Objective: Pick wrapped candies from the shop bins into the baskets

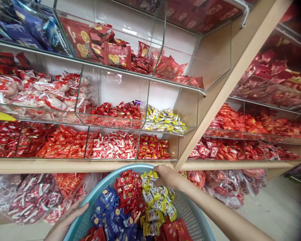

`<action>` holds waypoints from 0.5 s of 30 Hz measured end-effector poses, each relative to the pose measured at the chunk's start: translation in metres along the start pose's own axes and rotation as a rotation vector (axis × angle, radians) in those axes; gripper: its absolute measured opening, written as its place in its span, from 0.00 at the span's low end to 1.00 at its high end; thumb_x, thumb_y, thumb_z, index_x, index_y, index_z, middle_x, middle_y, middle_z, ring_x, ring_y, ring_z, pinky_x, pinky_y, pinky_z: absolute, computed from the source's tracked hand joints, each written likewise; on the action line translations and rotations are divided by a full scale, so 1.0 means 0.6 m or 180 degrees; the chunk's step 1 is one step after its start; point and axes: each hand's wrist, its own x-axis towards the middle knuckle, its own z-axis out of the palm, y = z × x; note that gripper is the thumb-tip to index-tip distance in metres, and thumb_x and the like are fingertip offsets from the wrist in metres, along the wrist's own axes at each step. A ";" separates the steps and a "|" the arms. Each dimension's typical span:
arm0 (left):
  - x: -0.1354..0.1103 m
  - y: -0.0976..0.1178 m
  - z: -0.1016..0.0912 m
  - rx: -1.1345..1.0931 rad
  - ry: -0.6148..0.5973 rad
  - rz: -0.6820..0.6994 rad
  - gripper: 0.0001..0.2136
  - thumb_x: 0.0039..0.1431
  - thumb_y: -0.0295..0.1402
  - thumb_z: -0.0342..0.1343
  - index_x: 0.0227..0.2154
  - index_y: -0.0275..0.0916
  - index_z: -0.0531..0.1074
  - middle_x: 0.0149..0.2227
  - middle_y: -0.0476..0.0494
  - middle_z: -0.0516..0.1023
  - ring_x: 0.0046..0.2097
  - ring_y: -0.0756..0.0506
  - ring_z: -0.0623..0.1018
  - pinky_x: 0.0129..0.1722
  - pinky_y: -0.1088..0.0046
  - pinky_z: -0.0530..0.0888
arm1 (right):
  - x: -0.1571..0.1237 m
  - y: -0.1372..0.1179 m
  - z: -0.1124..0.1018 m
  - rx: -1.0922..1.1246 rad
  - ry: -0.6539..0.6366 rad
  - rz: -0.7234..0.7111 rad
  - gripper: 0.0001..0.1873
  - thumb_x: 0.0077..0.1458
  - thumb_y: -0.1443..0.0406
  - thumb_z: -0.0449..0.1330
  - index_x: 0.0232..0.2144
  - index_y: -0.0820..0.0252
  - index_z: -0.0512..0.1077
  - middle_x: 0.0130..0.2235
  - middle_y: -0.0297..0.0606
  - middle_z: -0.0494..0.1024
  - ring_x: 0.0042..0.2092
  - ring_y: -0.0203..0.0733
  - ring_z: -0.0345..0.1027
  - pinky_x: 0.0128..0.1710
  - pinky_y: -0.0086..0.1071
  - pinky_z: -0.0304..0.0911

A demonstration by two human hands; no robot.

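Note:
A teal plastic basket [78, 221] with perforated walls is in front of me, partly cut off by the lower edge of the view. My left hand [66, 219] holds its left rim from outside. Inside lie blue-wrapped candies [107, 211], small red-wrapped candies [129, 189], yellow-and-white wrapped candies [153, 214] and larger red packets [177, 230]. At the far rim, my right hand [167, 177] has its fingers curled down over the yellow-and-white candies; whatever they grip is hidden.
Beyond the basket stands a wooden shelf [140, 165] with clear compartments of wrapped sweets, including yellow-and-white candies [164, 118] and red-and-white candies [115, 145]. A slanting wooden upright [215, 103] divides the shelving. Plastic bags of sweets [32, 201] sit beneath.

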 end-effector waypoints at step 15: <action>-0.020 0.003 0.015 0.0181 0.0003 0.0000 0.39 0.37 0.27 0.65 0.55 0.42 0.58 0.37 0.42 0.79 0.40 0.36 0.76 0.29 0.71 0.76 | -0.015 0.036 -0.005 -0.0128 0.0110 0.0060 0.15 0.40 0.58 0.63 0.31 0.61 0.71 0.35 0.41 0.74 0.40 0.45 0.65 0.33 0.30 0.55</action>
